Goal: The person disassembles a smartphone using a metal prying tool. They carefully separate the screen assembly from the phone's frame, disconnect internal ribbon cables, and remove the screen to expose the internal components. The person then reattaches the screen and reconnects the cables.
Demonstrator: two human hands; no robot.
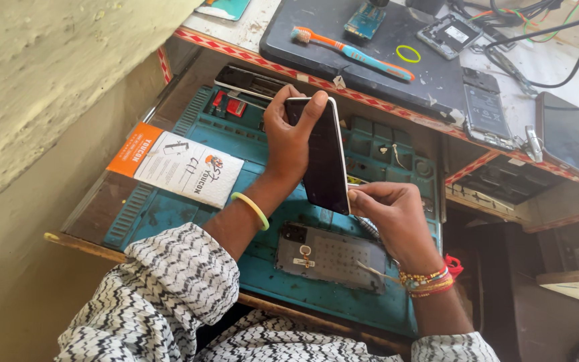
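Observation:
My left hand (292, 134) grips the top end of a smartphone (323, 161) with a dark screen and pale rim, held tilted over a teal repair mat (169, 211). My right hand (397, 221) pinches the phone's lower corner between thumb and fingers. A thin metal tool (368, 228) pokes out from under the right hand; whether that hand holds it is unclear. Below the phone a grey opened phone back (333, 255) lies flat on the mat.
A white and orange packet (179, 166) lies on the mat's left. On the bench behind rest a dark board (343, 37) with an orange-blue toothbrush (353, 52), a yellow ring (408, 53), opened phones (484, 107), a dark phone (564, 131) and cables (537, 27). A wall (41, 80) is left.

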